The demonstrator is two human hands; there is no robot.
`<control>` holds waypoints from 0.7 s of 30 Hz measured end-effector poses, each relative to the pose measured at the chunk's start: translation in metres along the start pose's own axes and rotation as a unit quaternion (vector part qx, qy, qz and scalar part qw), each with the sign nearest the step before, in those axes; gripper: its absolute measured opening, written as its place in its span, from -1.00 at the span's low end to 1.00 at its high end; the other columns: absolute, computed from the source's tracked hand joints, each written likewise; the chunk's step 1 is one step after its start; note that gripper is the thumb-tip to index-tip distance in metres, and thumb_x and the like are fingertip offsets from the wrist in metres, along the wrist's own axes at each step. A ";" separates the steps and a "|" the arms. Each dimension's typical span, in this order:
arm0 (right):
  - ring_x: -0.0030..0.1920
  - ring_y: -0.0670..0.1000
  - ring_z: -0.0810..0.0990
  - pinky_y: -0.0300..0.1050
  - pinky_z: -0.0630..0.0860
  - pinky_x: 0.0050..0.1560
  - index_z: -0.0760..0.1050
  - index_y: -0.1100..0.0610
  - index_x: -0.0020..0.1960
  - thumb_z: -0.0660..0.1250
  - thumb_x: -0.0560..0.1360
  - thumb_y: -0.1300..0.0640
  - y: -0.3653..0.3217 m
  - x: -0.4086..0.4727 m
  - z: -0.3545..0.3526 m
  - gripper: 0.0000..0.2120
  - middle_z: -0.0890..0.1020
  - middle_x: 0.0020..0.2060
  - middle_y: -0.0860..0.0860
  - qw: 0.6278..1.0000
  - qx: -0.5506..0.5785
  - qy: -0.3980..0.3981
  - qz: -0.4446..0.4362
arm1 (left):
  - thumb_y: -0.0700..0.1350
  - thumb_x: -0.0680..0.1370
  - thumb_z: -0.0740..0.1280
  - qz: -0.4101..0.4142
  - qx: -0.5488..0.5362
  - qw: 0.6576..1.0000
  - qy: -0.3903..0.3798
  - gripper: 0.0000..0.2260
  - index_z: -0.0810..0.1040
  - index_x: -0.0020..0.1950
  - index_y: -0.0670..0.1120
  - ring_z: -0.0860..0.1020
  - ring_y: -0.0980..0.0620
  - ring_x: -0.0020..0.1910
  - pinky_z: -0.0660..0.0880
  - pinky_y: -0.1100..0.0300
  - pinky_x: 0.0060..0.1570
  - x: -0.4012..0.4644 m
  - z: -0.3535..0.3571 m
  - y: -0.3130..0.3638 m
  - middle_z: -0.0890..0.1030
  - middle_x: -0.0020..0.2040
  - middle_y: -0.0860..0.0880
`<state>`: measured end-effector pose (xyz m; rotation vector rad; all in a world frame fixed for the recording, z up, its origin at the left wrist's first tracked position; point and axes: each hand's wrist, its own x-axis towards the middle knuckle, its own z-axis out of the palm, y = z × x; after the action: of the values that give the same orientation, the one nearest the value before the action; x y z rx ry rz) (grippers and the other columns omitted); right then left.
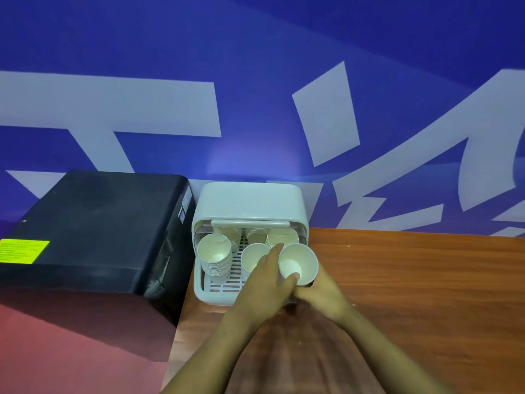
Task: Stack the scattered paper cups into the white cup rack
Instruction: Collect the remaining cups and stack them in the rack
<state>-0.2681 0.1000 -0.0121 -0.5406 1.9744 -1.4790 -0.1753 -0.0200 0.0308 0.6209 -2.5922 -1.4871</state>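
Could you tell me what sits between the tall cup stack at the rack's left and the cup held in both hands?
In the head view, another cup stack stands there, partly behind the left hand.

We see the cup rack (250,206) standing on the surface (412,280) against the wall (255,52), with a box-shaped machine (93,231) just beside it on the left. Inside the rack, one stack of cups (214,257) sits at the left, another stack (254,257) in the middle, more cups behind. A single cup (298,264) sits at the rack's right front, between our left hand (267,288) and right hand (321,291).
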 end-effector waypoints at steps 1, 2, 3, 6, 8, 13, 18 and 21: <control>0.12 -0.10 0.60 -0.05 0.56 0.15 0.37 -0.01 0.31 0.54 0.13 0.06 0.006 0.003 0.000 -0.23 0.62 0.12 -0.06 1.000 -0.001 -0.002 0.004 | 0.01 0.53 0.31 -0.001 -0.003 1.000 -0.004 -0.47 0.22 0.47 0.06 0.40 0.09 0.31 0.35 0.11 0.32 0.000 0.001 -0.003 0.43 0.32 0.07; 0.12 -0.08 0.61 -0.05 0.56 0.14 0.39 -0.02 0.29 0.56 0.17 0.13 0.010 0.005 0.001 -0.27 0.63 0.11 -0.06 1.000 0.002 -0.004 0.008 | 0.02 0.54 0.30 0.003 -0.001 1.000 -0.004 -0.50 0.24 0.46 0.07 0.42 0.09 0.29 0.37 0.12 0.31 -0.001 0.001 -0.007 0.44 0.31 0.07; 0.11 -0.06 0.61 -0.08 0.56 0.13 0.40 -0.02 0.27 0.57 0.20 0.18 0.014 0.007 0.002 -0.31 0.64 0.10 -0.05 1.000 -0.002 -0.003 0.018 | 0.01 0.55 0.29 0.008 0.014 1.000 0.004 -0.55 0.28 0.43 0.08 0.44 0.09 0.27 0.38 0.14 0.27 -0.002 0.000 -0.010 0.46 0.29 0.07; 0.05 -0.05 0.61 -0.22 0.54 0.00 0.48 0.00 0.15 0.59 0.10 0.01 0.026 0.016 0.006 -0.35 0.64 0.03 -0.02 0.998 -0.040 0.022 0.038 | -0.03 0.55 0.27 0.035 0.139 0.988 0.063 -0.62 0.39 0.37 0.03 0.41 0.03 0.24 0.37 0.16 0.20 -0.001 -0.009 -0.018 0.46 0.27 0.04; 0.04 -0.07 0.53 -0.26 0.45 -0.04 0.52 0.00 0.13 0.53 0.01 -0.22 0.034 0.023 0.006 -0.27 0.59 0.02 0.00 0.989 -0.131 0.038 0.062 | -0.03 0.53 0.27 0.037 0.232 0.969 0.080 -0.60 0.39 0.38 0.03 0.36 0.00 0.27 0.32 0.17 0.23 0.004 -0.016 -0.026 0.43 0.30 0.05; 0.10 -0.08 0.41 -0.31 0.33 -0.06 0.51 -0.02 0.17 0.44 -0.01 -0.35 0.039 0.027 0.008 -0.19 0.53 0.04 -0.02 0.975 -0.203 0.031 0.091 | 0.05 0.53 0.26 0.000 0.355 0.935 0.013 -0.56 0.33 0.41 0.05 0.26 0.01 0.37 0.19 0.12 0.31 0.018 -0.020 -0.041 0.37 0.35 0.07; 0.19 -0.11 0.38 -0.19 0.39 0.14 0.33 -0.07 0.39 0.59 0.15 -0.13 0.033 0.016 0.006 -0.12 0.44 0.20 -0.05 0.980 -0.179 0.065 0.063 | -0.07 0.58 0.18 0.017 0.466 0.884 -0.041 -0.74 0.40 0.27 -0.02 0.35 -0.08 0.29 0.21 0.02 0.29 0.020 -0.012 -0.050 0.47 0.21 -0.02; 0.25 -0.09 0.40 -0.09 0.41 0.26 0.25 -0.10 0.44 0.56 0.19 -0.15 0.022 0.005 0.010 -0.11 0.39 0.25 -0.09 0.969 -0.219 0.115 -0.010 | -0.19 0.57 0.17 0.006 0.513 0.857 -0.055 -0.74 0.37 0.26 -0.04 0.40 -0.12 0.22 0.20 -0.02 0.28 0.020 -0.016 -0.053 0.50 0.16 -0.05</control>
<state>-0.2648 0.0962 -0.0357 -0.5945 2.5076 -1.1559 -0.1733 -0.0639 -0.0078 0.5580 -3.3136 0.0249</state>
